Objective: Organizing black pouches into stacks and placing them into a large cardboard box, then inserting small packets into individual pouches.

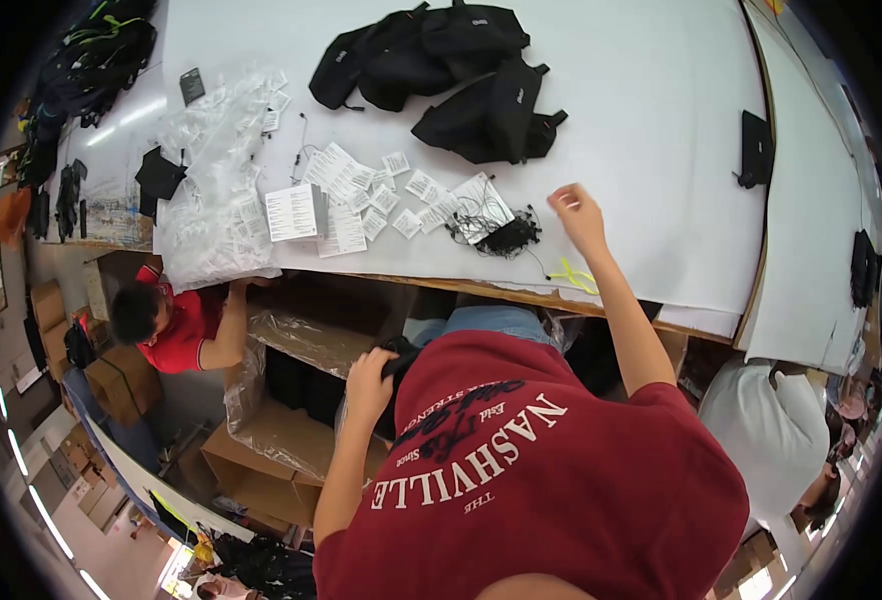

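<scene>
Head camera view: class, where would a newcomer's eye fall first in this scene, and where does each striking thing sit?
Likely first is the person's maroon shirt, filling the lower middle. Next come the black bags heaped at top centre on the white table, with clear plastic packaging spread to their left. Between the packaging and the blurred right hand lie white tags and tangled black cords.
</scene>
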Action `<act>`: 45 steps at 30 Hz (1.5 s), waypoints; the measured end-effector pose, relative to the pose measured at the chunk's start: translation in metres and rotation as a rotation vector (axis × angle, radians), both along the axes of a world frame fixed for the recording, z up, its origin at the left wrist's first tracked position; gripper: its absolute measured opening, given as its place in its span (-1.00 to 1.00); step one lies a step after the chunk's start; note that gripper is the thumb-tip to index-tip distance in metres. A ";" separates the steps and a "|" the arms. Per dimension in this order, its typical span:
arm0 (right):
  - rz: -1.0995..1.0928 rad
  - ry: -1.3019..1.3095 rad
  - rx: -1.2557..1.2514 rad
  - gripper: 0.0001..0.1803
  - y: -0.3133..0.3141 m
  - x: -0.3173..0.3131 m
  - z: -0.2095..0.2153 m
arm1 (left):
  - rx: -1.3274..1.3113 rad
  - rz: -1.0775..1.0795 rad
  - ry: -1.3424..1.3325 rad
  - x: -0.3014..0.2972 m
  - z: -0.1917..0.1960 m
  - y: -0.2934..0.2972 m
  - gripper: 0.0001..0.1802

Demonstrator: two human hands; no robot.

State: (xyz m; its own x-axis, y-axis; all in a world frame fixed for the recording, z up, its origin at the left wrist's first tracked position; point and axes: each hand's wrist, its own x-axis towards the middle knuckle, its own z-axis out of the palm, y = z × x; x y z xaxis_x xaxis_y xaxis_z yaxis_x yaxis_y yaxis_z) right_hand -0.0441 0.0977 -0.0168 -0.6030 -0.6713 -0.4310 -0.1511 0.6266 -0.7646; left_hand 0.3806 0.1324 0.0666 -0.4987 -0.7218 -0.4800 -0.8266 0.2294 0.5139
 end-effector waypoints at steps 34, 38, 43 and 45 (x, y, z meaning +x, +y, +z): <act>0.609 0.796 -0.134 -0.82 -0.066 0.109 -0.022 | -0.554 0.508 -0.109 0.044 -0.078 -0.257 -0.17; 0.313 0.401 -0.244 -0.83 -0.044 0.093 0.013 | -0.375 0.475 0.123 0.049 -0.098 -0.252 -0.19; 0.005 0.176 -0.318 -0.82 -0.014 0.088 0.060 | -0.632 0.529 0.171 0.032 -0.089 -0.230 -0.34; -0.132 0.009 -0.424 -0.84 -0.004 0.086 0.068 | -0.654 0.561 0.027 0.029 -0.077 -0.228 -0.45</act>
